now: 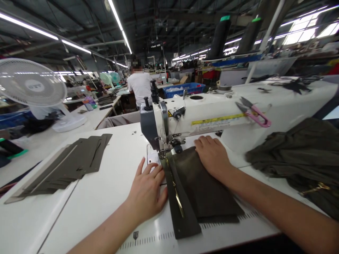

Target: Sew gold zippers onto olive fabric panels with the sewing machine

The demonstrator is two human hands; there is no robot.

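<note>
Under the needle of a white sewing machine [169, 116] runs a dark olive strip with a gold zipper [178, 201]. Beside the strip, and partly beneath it, lies a larger dark olive fabric panel [209, 190]. My left hand [148, 187] rests at the strip's left edge, fingers spread near the presser foot. Flat on the panel's upper right part lies my right hand [213, 157], its fingers stretched toward the machine. Neither hand is wrapped around the cloth. The needle tip is too small to make out.
Stacked olive pieces [71, 165] fan out on the left of the table. Bunched dark fabric [299, 155] with a gold clasp lies at the right. Pink-handled thread snips [255, 113] sit on the machine arm. Behind are a white fan [34, 84], a blue crate [184, 90] and a person in white.
</note>
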